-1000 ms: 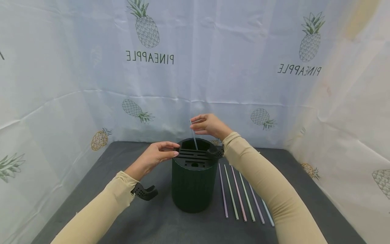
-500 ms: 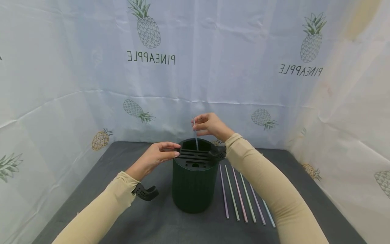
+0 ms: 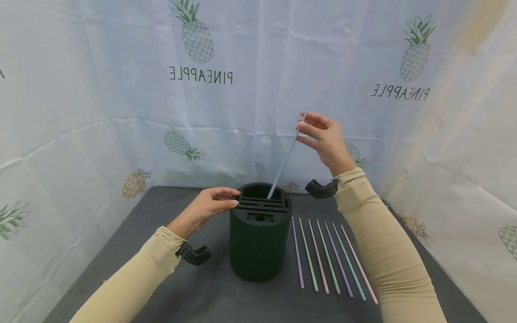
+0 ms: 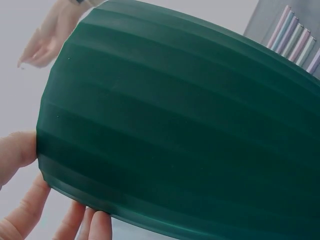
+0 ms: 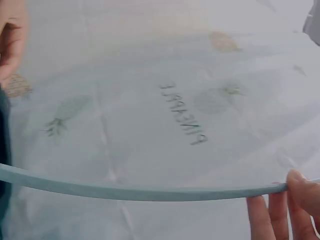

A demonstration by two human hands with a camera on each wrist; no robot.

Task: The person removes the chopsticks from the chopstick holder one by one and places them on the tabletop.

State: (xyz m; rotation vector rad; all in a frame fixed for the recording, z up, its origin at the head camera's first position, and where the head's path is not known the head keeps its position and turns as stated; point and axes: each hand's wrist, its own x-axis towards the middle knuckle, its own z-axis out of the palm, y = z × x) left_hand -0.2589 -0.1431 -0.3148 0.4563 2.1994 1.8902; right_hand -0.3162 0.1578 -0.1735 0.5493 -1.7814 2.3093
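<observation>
My right hand (image 3: 328,140) pinches a pale blue chopstick (image 3: 285,162) near its upper end, thumb against fingers. The chopstick slants down to the left, its lower end inside the large back opening of a dark green knife block (image 3: 258,251). The right wrist view shows the chopstick (image 5: 150,194) lengthwise, with the thumb and fingers (image 5: 300,185) at one end. My left hand (image 3: 203,208) holds the block's upper left rim. In the left wrist view its fingertips (image 4: 75,212) rest along the ribbed green block (image 4: 175,115). The opening's inside is mostly hidden.
Several pastel chopsticks (image 3: 325,260) in purple, green, pink and blue lie side by side to the right of the block. The dark grey table (image 3: 173,296) is enclosed by a white curtain (image 3: 258,103) with pineapple prints. A wrist camera mount (image 3: 194,254) juts from each cuff.
My right hand has moved up and to the right, drawing the chopstick's upper end with it. The chopstick now leans right and shows more length. My left hand stays on the block.
</observation>
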